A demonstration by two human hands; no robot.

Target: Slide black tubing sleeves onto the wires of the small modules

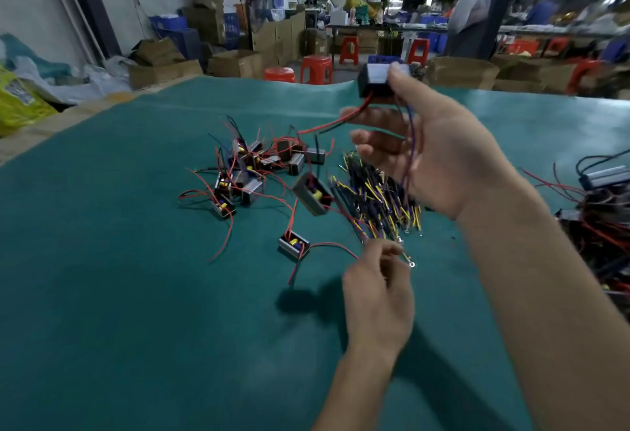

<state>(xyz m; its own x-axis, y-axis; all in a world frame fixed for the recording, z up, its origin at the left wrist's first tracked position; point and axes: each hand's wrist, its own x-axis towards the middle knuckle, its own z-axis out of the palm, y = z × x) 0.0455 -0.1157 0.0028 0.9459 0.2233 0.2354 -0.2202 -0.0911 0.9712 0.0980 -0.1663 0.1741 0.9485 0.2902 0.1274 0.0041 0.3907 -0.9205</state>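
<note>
Module [381, 78] is held aloft in the right hand [439, 158], wires dangling. Left hand [378, 297] pinches a ring-terminal lead [407, 260] near the desk [136, 294]. Dangling wires could snag the lead pile [378, 202].

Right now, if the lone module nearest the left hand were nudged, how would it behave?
The module probably slides rather than rolls, being boxy and flat on the green mat. Its thin red wires look floppy and would likely trail or snag.
</note>
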